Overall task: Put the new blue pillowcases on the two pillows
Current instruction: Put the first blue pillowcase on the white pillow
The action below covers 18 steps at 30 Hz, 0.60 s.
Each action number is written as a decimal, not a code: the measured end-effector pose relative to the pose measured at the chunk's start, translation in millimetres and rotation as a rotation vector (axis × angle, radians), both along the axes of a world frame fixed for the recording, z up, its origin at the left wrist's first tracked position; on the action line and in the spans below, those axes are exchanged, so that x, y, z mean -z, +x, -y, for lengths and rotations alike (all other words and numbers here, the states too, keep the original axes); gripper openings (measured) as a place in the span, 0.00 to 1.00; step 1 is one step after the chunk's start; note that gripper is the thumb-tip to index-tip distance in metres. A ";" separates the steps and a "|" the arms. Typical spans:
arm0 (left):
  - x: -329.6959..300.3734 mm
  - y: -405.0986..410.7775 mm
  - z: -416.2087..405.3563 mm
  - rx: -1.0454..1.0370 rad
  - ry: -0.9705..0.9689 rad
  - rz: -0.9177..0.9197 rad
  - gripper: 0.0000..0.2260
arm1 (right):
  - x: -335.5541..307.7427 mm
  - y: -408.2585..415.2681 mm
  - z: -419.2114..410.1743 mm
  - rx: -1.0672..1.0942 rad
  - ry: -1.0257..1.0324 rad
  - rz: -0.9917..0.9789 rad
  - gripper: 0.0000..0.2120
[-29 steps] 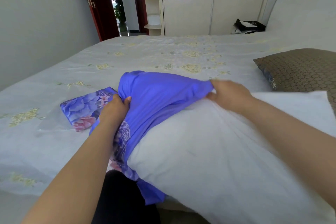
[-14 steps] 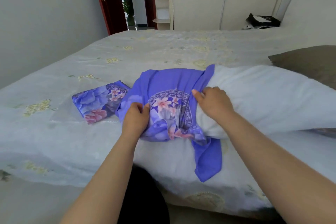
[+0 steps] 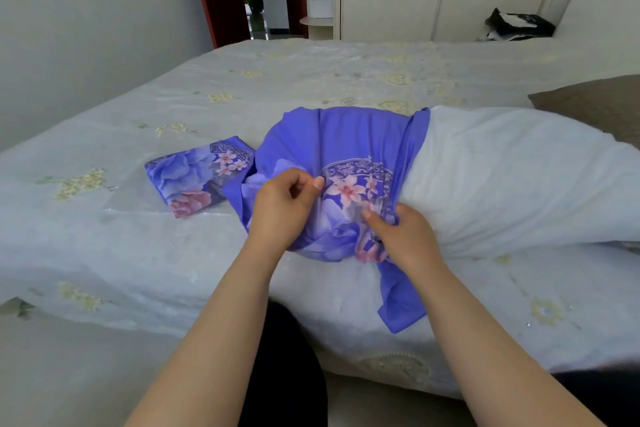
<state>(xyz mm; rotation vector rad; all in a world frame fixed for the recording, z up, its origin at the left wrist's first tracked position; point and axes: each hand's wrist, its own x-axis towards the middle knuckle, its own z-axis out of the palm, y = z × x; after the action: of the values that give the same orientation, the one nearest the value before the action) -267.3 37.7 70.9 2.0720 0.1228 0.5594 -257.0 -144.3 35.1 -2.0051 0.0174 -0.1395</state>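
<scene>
A white pillow [image 3: 502, 177] lies across the bed, its left end inside a bunched blue floral pillowcase [image 3: 339, 139]. My left hand [image 3: 280, 204] pinches the pillowcase fabric at the near left of the bundle. My right hand [image 3: 405, 236] grips the gathered floral cloth at the pillow's near side; a blue flap hangs down over the bed edge. A second blue floral pillowcase [image 3: 197, 173] lies folded on the bed to the left. A brown pillow [image 3: 595, 104] sits behind the white one at the right edge.
The bed [image 3: 138, 236] has a pale floral sheet and its near edge runs just in front of me. A black bag [image 3: 519, 24] lies at the far right by the headboard. A wardrobe and an open red door stand beyond the bed.
The pillow has been laid down on the bed from its raised position. Both hands have shifted along the bunched pillowcase toward its near side, the right hand lower.
</scene>
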 end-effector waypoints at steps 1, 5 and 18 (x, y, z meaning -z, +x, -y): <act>2.7 0.6 -1.0 -0.015 0.018 0.005 0.12 | 2.5 2.7 5.1 0.049 0.032 0.016 0.14; 36.6 19.9 -42.8 -0.423 -0.004 -0.145 0.21 | 14.4 18.9 26.1 0.245 0.243 0.060 0.05; -22.8 -23.2 -67.3 -0.221 -1.111 0.311 0.10 | 22.0 42.4 32.7 0.374 0.220 0.074 0.10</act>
<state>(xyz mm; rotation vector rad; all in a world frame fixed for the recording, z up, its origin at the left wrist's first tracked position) -290.5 105.0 93.7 0.8874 0.3837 0.7191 -214.6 -177.0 13.0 -1.7582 0.3476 -0.4317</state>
